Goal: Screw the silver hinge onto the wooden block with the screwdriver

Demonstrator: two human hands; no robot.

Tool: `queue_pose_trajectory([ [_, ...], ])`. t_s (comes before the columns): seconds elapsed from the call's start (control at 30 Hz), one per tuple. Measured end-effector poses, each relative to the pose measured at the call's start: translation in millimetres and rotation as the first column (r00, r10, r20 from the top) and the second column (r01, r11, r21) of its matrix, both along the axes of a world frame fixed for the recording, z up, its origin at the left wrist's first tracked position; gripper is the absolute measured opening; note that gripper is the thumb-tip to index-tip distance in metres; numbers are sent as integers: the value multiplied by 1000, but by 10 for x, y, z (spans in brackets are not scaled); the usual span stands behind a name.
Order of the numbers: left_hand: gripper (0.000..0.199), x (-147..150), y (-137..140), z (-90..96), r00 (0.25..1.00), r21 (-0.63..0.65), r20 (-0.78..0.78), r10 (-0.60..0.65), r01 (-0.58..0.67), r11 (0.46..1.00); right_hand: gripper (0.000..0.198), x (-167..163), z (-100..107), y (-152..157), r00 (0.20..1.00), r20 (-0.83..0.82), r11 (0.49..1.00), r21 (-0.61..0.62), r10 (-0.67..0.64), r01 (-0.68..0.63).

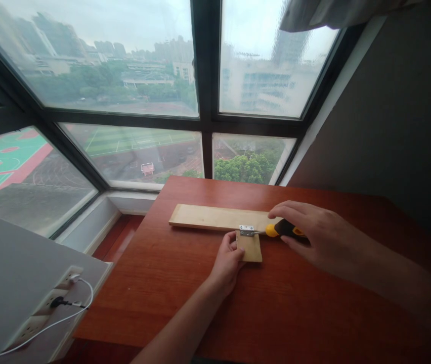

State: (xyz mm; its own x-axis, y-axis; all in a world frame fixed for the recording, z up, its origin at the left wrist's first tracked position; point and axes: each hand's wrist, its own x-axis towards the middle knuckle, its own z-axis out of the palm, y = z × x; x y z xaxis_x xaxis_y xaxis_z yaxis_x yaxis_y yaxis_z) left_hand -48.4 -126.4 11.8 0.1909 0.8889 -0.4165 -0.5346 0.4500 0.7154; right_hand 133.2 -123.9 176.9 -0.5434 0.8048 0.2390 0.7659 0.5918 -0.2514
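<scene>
Hinge (246, 230) (only one), two boards (215, 216), left fingers (239, 254) pinching the smaller, right fingers (287, 215) gripping one screwdriver (272, 230)

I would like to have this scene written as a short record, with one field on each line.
Left hand: holds the small wooden piece by its left side
Right hand: holds a yellow-and-black screwdriver
Screwdriver tip: points at the metal hinge; contact unclear
Hinge place: at the small piece's edge nearest the long board
Long board: lies on the reddish-brown table
Background: large windows
Lower left: wall sockets with plugs
</scene>
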Motion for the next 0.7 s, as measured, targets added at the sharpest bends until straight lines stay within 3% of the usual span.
queue_pose_trajectory([
  [0.13, 54, 1, 2, -2, 1000, 2, -6, 1, -1, 1000, 41, -2, 41, -1, 995, -87, 996, -69, 51, -57],
  [0.2, 54, 0, 2, -2, 1000, 6, 1, 2, -2, 1000, 33, -38, 16, 3, 998, -40, 999, 16, -42, 42],
  [0.33, 55, -3, 4, -5, 1000, 11, 4, 1, -1, 1000, 28, -84, -60, 43, 963, 75, 950, 198, -260, 242],
  [0.43, 54, -6, 6, -5, 1000, 10, 3, 1, -1, 1000, 27, -69, -55, 64, 979, 52, 974, 125, -198, 191],
  [0.6, 53, -12, 1, 5, 1000, 16, 9, -6, 6, 1000, 45, -37, 27, 55, 1000, -1, 999, 22, -32, 32],
  [0.7, 53, -17, 0, 12, 1000, 13, 11, -5, 5, 1000, 34, -48, 17, 84, 989, 42, 989, 56, -141, 139],
])
